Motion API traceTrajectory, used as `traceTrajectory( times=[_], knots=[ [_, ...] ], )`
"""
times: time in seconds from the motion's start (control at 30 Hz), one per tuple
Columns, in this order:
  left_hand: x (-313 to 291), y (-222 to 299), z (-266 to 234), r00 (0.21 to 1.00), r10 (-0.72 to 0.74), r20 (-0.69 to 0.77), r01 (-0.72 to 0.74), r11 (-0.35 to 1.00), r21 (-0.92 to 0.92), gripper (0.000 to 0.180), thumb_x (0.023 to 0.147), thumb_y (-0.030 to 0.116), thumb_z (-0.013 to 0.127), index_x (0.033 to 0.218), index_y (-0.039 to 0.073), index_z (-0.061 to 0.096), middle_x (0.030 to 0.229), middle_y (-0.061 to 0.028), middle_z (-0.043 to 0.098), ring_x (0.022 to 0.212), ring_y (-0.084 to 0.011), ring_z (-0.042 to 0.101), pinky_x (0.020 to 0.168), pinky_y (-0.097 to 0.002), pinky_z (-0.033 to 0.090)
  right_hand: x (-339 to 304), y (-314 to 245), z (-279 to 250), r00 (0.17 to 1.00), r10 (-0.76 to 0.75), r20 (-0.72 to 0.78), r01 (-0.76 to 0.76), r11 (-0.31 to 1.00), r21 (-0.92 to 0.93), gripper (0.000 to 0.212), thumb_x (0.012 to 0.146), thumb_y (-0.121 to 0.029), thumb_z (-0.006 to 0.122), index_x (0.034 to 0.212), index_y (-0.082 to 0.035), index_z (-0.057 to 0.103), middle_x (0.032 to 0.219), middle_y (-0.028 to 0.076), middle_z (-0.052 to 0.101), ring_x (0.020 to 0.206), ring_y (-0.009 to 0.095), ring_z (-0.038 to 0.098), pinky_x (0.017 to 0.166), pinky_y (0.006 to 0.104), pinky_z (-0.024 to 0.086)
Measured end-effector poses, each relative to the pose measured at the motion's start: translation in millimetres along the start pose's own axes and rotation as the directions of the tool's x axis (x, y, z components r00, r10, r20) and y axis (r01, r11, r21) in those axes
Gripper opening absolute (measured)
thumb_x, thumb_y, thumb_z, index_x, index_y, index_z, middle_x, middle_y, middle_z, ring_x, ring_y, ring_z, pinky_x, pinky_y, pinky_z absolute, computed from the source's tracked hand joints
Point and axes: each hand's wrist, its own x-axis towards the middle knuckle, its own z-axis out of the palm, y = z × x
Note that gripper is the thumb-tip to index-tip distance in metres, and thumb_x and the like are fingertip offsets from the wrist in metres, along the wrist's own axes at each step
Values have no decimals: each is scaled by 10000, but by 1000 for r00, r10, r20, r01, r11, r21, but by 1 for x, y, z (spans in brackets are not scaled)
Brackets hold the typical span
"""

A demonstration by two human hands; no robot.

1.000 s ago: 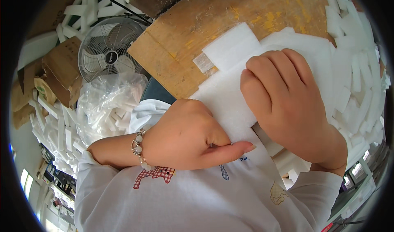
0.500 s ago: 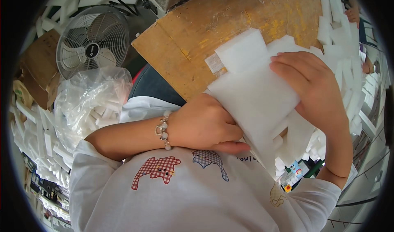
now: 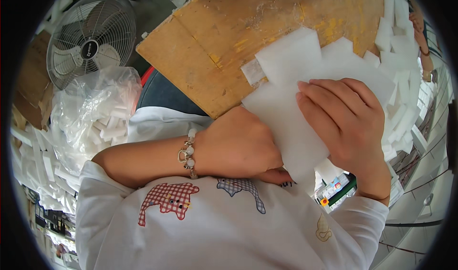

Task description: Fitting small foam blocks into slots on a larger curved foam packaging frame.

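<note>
A white foam sheet (image 3: 286, 115) lies slanted between my hands, from the table's edge toward my chest. My left hand (image 3: 241, 141) is curled closed at the sheet's lower left edge, its fingertips mostly hidden beneath. Over the right side of the sheet, my right hand (image 3: 346, 122) has its fingers bent and pressed together against the foam, with the thumb out of sight. Just beyond the sheet, a white foam block (image 3: 291, 55) rests on the wooden table. Beside that block lies a small, thin, whitish piece (image 3: 253, 72).
More white foam pieces (image 3: 398, 55) are heaped along the table's right side. The wooden table (image 3: 205, 45) has a worn top. At the left stand a floor fan (image 3: 90, 41) and a clear plastic bag (image 3: 90, 112) of foam offcuts. Another person's arm (image 3: 422, 43) shows at far right.
My right hand has shifted left and nearer to me across the foam sheet, and less of the sheet's right side shows. My left hand stays at its edge. The whole view has shifted slightly.
</note>
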Motion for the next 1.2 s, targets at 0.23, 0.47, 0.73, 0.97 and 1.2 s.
traceTrajectory(
  times=[0.23,0.47,0.73,0.97,1.2],
  knots=[
    [2,5,-7,987,-93,134,99,994,-38,506,773,559,696,519,124,655,470,-37,526,425,-255,408,442,-295,373,5,-6,7,997,51,-59,-51,999,12,61,741,-48,663,799,-58,648,954,-6,670,824,164,606,740,298,468],
    [8,9,-12,965,-174,198,201,972,-122,480,730,540,779,501,145,630,425,-4,428,403,-202,320,431,-266,307,3,-9,15,984,122,-132,-118,992,37,59,735,-38,661,764,-78,629,936,-25,665,792,146,593,726,285,466],
    [7,16,-15,939,-248,239,273,959,-78,503,803,531,698,529,112,649,493,-31,542,455,-262,414,495,-285,399,2,-7,11,990,108,-91,-107,994,15,114,697,-15,666,774,-82,615,926,-38,654,801,145,587,745,277,460],
    [-3,11,-5,985,-131,114,147,977,-152,380,830,410,716,583,128,656,519,-9,554,462,-243,440,488,-284,399,-36,14,13,972,120,-203,-139,987,-84,124,687,-22,658,747,-89,573,871,-30,598,768,151,544,725,278,446],
    [8,27,1,965,239,106,-255,953,164,278,832,337,717,617,170,659,559,20,576,469,-207,481,477,-267,406,-53,35,27,953,86,-291,-119,988,-98,148,680,-32,647,698,-102,519,791,-18,522,713,157,485,687,279,429]
  ],
)
